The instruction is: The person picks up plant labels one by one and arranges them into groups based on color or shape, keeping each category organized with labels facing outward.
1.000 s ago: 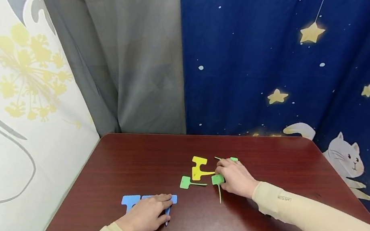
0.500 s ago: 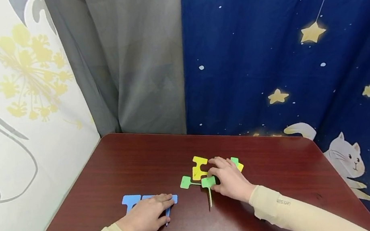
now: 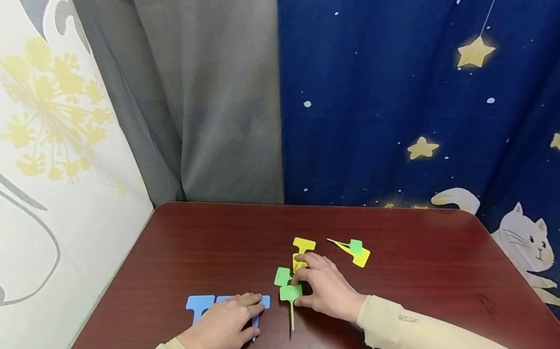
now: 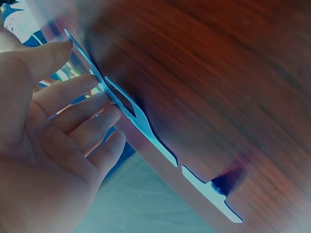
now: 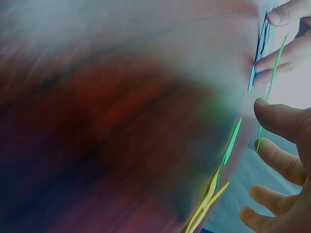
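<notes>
My right hand (image 3: 327, 287) pinches the head of a green T-shaped plant label (image 3: 290, 292) between thumb and index finger, its thin stem pointing toward me. In the right wrist view that label (image 5: 277, 60) appears edge-on at the fingertips, raised off the table. Behind it lies another green plant label (image 3: 281, 275), partly covered. My left hand (image 3: 222, 327) rests with fairly straight fingers over blue plant labels (image 3: 265, 301), hiding much of them. The left wrist view shows fingertips at a blue label (image 4: 141, 121). One more blue label (image 3: 200, 302) lies to the left.
Yellow plant labels (image 3: 304, 244) lie just beyond my right hand, partly hidden by it. Farther right, a small green label (image 3: 355, 246) overlaps a yellow label (image 3: 362, 258). The dark red table (image 3: 222, 227) meets grey and blue curtains at its far edge.
My right hand has lifted the green plant label and carried it left, toward the blue ones. The green and yellow pair on the right is now uncovered. The left hand stays put.
</notes>
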